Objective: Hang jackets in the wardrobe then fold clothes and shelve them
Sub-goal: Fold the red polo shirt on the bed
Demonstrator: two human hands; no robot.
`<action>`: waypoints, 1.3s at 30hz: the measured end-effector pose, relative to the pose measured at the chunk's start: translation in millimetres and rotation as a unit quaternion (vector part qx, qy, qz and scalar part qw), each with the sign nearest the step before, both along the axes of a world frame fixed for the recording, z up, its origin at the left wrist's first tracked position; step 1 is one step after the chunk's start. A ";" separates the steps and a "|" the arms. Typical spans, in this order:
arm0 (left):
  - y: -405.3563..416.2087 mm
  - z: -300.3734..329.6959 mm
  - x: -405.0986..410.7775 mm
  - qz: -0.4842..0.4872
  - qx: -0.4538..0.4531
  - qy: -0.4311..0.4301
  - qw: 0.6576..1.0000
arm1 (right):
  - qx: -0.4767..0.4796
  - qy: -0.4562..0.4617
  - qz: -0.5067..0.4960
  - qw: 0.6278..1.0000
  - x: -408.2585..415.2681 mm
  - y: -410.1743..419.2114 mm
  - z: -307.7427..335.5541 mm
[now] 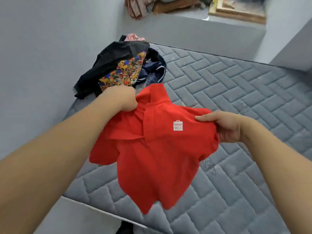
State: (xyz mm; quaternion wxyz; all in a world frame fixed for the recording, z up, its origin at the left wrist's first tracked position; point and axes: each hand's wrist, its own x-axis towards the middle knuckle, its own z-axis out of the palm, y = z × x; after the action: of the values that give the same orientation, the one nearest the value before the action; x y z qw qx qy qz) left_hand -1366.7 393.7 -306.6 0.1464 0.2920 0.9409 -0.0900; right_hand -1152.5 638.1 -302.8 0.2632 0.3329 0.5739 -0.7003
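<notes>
A red polo shirt with a small white logo patch on its chest hangs in the air above the grey quilted mattress. My left hand grips the shirt at one shoulder, beside the collar. My right hand pinches the other shoulder, thumb on top. The shirt's front faces me and its hem droops toward the mattress's near edge. A pile of unfolded clothes lies at the mattress's far left corner: a black garment, a multicoloured patterned one, a navy one and a bit of pink.
Grey walls close in on the left and behind the mattress. A ledge at the top holds bundled brown and pink clothes and a wooden frame. A grey block juts in at the right.
</notes>
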 end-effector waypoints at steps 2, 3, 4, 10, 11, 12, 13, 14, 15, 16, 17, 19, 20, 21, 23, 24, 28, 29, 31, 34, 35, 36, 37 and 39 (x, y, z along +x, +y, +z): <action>48.8 -20.8 -4.4 -0.051 -0.025 0.046 0.997 | 0.037 -0.038 -0.025 0.998 5.0 29.5 -23.3; 73.0 -38.6 -8.8 -0.082 -0.030 0.067 0.994 | 0.067 -0.056 -0.049 0.995 3.1 43.3 -39.7; 95.7 -60.6 -14.9 -0.109 -0.030 0.090 0.989 | 0.097 -0.072 -0.090 0.989 -1.6 55.4 -60.6; 180.3 -246.3 -49.7 -0.092 0.078 0.050 0.991 | 0.511 -0.113 -0.293 0.801 -35.1 86.4 -246.7; 179.5 -280.5 -46.5 -0.042 0.121 0.019 0.992 | 0.529 -0.104 -0.304 0.785 -33.5 80.8 -278.5; 172.3 -314.3 -38.5 0.019 0.164 -0.009 0.986 | 0.530 -0.103 -0.301 0.786 -29.0 71.6 -310.3; 157.1 -347.7 -26.1 0.081 0.189 -0.035 0.978 | 0.518 -0.117 -0.285 0.798 -21.0 58.4 -343.7; 135.7 -379.5 -11.2 0.143 0.192 -0.060 0.969 | 0.494 -0.146 -0.265 0.815 -10.7 41.0 -374.2; 109.2 -408.2 5.4 0.210 0.179 -0.089 0.957 | 0.458 -0.184 -0.253 0.832 2.1 21.5 -400.4; 80.6 -432.2 22.7 0.283 0.165 -0.121 0.937 | 0.416 -0.223 -0.253 0.845 16.1 1.2 -422.4; 53.8 -450.3 39.5 0.350 0.155 -0.148 0.912 | 0.378 -0.259 -0.257 0.851 30.2 -17.8 -439.9; 18.9 -473.2 67.5 0.421 0.171 -0.162 0.876 | 0.359 -0.304 -0.215 0.856 55.1 -50.2 -463.7; 11.4 -479.6 76.6 0.437 0.191 -0.150 0.866 | 0.383 -0.315 -0.158 0.854 64.6 -62.9 -470.3; 8.8 -483.9 80.5 0.466 0.221 -0.137 0.845 | 0.414 -0.316 -0.093 0.849 71.1 -73.5 -473.8; 9.1 -485.3 75.5 0.562 0.290 -0.122 0.765 | 0.454 -0.290 0.016 0.843 73.7 -88.5 -472.5; 9.6 -485.1 68.4 0.607 0.313 -0.120 0.720 | 0.459 -0.264 0.064 0.846 70.3 -93.6 -469.8; 14.1 -485.2 27.9 0.661 0.385 -0.231 0.601 | 0.431 -0.143 0.216 0.864 35.0 -104.0 -451.9; 16.9 -485.2 18.5 0.640 0.408 -0.276 0.590 | 0.424 -0.118 0.242 0.865 21.6 -106.6 -447.9; 21.3 -479.6 0.7 0.594 0.455 -0.321 0.580 | 0.413 -0.090 0.270 0.865 -6.8 -112.8 -442.3; 13.2 -458.0 -32.2 0.556 0.542 -0.233 0.585 | 0.376 -0.107 0.278 0.878 -42.6 -118.1 -442.1; 6.7 -450.2 -43.3 0.541 0.551 -0.168 0.613 | 0.372 -0.115 0.277 0.879 -47.1 -117.7 -442.0; -1.9 -443.9 -55.8 0.518 0.540 -0.114 0.654 | 0.381 -0.116 0.276 0.875 -50.6 -116.9 -441.4; -11.7 -441.1 -69.9 0.489 0.513 -0.080 0.701 | 0.398 -0.112 0.275 0.868 -53.5 -115.6 -441.6; -21.3 -437.9 -87.8 0.459 0.458 -0.104 0.754 | 0.418 -0.098 0.264 0.864 -55.5 -108.9 -443.2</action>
State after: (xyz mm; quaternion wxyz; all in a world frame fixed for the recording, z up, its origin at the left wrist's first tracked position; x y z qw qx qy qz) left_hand -1454.5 372.4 -744.5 0.1152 -0.1354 0.8695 0.4608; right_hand -1208.0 529.3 -746.0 0.3289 0.3147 0.8507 -0.2627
